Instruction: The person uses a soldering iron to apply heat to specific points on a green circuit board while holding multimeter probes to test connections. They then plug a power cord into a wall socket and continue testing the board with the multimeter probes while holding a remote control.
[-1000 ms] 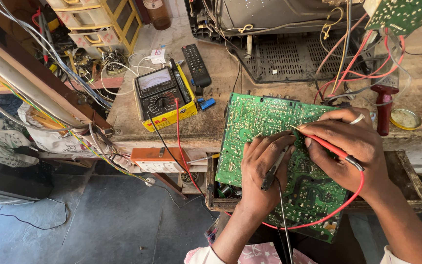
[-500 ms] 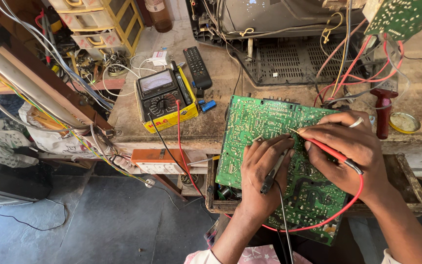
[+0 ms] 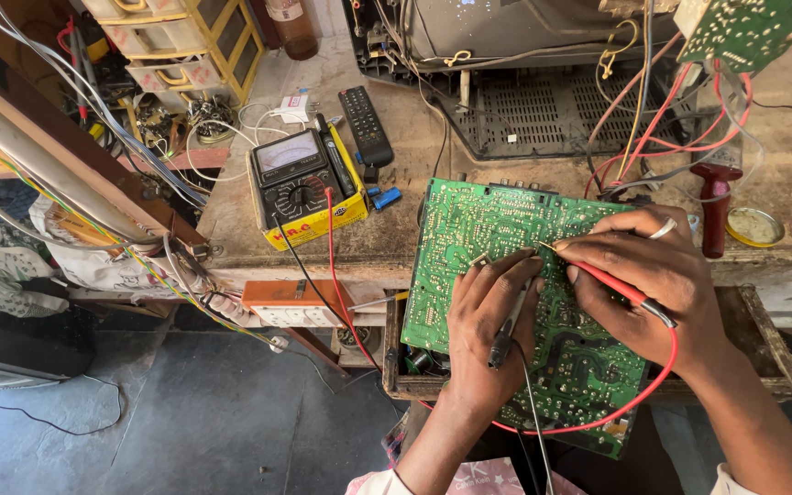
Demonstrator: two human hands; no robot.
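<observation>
A green circuit board [image 3: 488, 229] lies solder side up, propped between the workbench edge and a wooden drawer. My left hand [image 3: 486, 325] rests on the board and grips a black test probe [image 3: 506, 332], tip toward the board's middle. My right hand [image 3: 657, 280] holds a red test probe [image 3: 611, 284] like a pen, its metal tip touching the board close to my left fingertips. Red and black leads run back to a yellow-cased analog multimeter [image 3: 304, 183] standing on the bench to the left.
A black remote [image 3: 365, 124], an open television chassis [image 3: 543, 55], a second green board [image 3: 744, 32] with red wires, a red-handled tool [image 3: 715, 206] and a round tin lid [image 3: 755, 226] lie on the bench. Yellow drawers [image 3: 185, 46] and cable bundles fill the left.
Both hands stay on the board; the probe tips have shifted only slightly. The view has drifted a little.
</observation>
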